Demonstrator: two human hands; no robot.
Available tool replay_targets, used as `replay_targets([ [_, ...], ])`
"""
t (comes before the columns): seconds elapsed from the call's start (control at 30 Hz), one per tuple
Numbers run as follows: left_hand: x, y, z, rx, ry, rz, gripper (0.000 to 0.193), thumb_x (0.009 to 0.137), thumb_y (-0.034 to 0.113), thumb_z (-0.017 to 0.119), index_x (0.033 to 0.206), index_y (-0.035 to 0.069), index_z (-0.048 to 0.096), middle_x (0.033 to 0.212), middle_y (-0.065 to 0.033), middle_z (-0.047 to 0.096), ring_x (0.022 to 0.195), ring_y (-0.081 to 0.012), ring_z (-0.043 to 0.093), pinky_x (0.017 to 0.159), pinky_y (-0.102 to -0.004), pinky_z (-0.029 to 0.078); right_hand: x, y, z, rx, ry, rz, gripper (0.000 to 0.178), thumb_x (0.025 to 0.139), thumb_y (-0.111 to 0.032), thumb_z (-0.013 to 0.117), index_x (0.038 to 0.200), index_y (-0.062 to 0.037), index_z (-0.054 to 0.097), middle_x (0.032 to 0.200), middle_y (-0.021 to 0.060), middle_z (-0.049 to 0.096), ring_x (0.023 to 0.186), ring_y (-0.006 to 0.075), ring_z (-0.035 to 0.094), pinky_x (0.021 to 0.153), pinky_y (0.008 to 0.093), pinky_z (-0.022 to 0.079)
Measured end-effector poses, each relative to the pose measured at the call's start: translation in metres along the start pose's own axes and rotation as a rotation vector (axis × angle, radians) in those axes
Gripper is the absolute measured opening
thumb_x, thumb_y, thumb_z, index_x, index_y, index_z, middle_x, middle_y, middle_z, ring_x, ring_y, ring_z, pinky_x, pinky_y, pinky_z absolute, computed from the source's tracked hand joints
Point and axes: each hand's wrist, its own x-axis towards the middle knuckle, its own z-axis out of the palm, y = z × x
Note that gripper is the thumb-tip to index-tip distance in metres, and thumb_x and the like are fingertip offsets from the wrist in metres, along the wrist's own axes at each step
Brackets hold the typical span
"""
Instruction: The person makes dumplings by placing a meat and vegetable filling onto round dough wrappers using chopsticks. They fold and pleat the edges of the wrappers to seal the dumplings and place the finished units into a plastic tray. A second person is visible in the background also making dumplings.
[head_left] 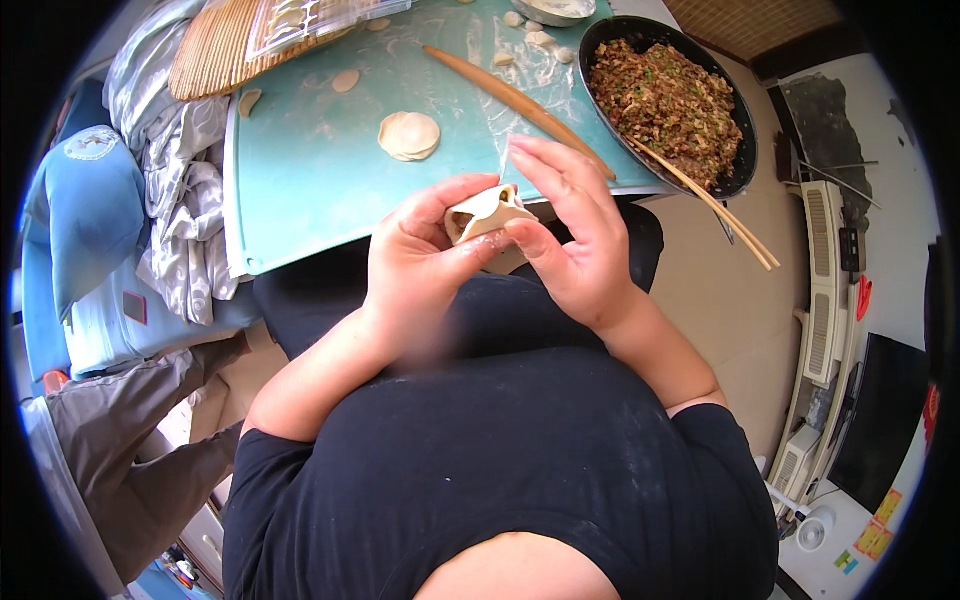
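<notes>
A partly folded dumpling sits between my two hands, close to the board's near edge. Its wrapper is pinched at the middle, and filling shows at the open end on the left. My left hand grips it between thumb and fingers. The thumb of my right hand presses the dumpling's right side, while the right fingers are raised and apart. Beyond my hands, a small stack of round dough wrappers lies on the turquoise board. A wooden rolling pin rests slantwise behind my right hand.
At the right, a black pan holds minced filling, with chopsticks across its rim. A bowl of flour and dough pieces are at the back. A slatted mat with a plastic tray overhangs the far left corner.
</notes>
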Motion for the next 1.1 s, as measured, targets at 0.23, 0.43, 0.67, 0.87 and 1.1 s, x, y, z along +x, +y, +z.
replay_targets([
  [0.23, -0.002, -0.002, -0.001, 0.069, -0.032, -0.036, 0.038, 0.08, -0.004, 0.063, 0.116, -0.003, 0.052, 0.102, -0.0084, 0.061, 0.091, -0.0119, 0.059, 0.078, -0.0249, 0.051, 0.001, 0.007, 0.001, 0.0, -0.059, -0.126, 0.026, 0.075, -0.009, 0.064, 0.1, -0.0022, 0.063, 0.112, 0.0075, 0.061, 0.103, 0.0285, 0.056, 0.086, 0.0382, 0.043],
  [0.43, -0.002, -0.002, -0.002, 0.065, -0.059, -0.034, 0.037, 0.079, -0.003, 0.063, 0.115, -0.004, 0.053, 0.095, -0.0068, 0.063, 0.085, -0.0103, 0.06, 0.075, -0.0242, 0.051, 0.002, 0.002, -0.004, -0.17, -0.041, -0.228, 0.02, 0.073, -0.009, 0.064, 0.093, -0.0054, 0.066, 0.107, 0.0049, 0.064, 0.101, 0.025, 0.058, 0.081, 0.0375, 0.044],
  [0.67, 0.0, 0.001, 0.003, 0.133, -0.025, -0.07, 0.035, 0.078, 0.001, 0.066, 0.111, -0.002, 0.057, 0.087, -0.0019, 0.063, 0.077, -0.0045, 0.056, 0.068, -0.0199, 0.048, 0.002, 0.004, -0.005, -0.234, -0.036, -0.221, 0.02, 0.073, -0.011, 0.065, 0.092, -0.0053, 0.066, 0.106, 0.0049, 0.064, 0.099, 0.0253, 0.059, 0.081, 0.0371, 0.044],
  [0.87, 0.002, -0.002, -0.002, 0.239, -0.024, -0.059, 0.034, 0.078, 0.002, 0.067, 0.11, -0.001, 0.059, 0.081, 0.0022, 0.059, 0.07, -0.0024, 0.051, 0.063, -0.0183, 0.045, 0.008, 0.005, -0.007, -0.081, -0.103, -0.228, 0.024, 0.072, -0.012, 0.066, 0.095, -0.005, 0.066, 0.105, 0.0044, 0.065, 0.095, 0.0265, 0.059, 0.078, 0.0353, 0.045],
  [1.1, 0.001, -0.003, -0.001, 0.228, -0.048, -0.042, 0.034, 0.077, 0.001, 0.068, 0.109, -0.002, 0.058, 0.085, -0.0004, 0.062, 0.078, -0.0042, 0.055, 0.07, -0.0198, 0.047, 0.005, 0.005, -0.006, -0.089, -0.051, -0.271, 0.02, 0.068, -0.008, 0.069, 0.087, -0.0055, 0.063, 0.095, 0.0048, 0.066, 0.09, 0.0239, 0.06, 0.075, 0.0344, 0.045],
])
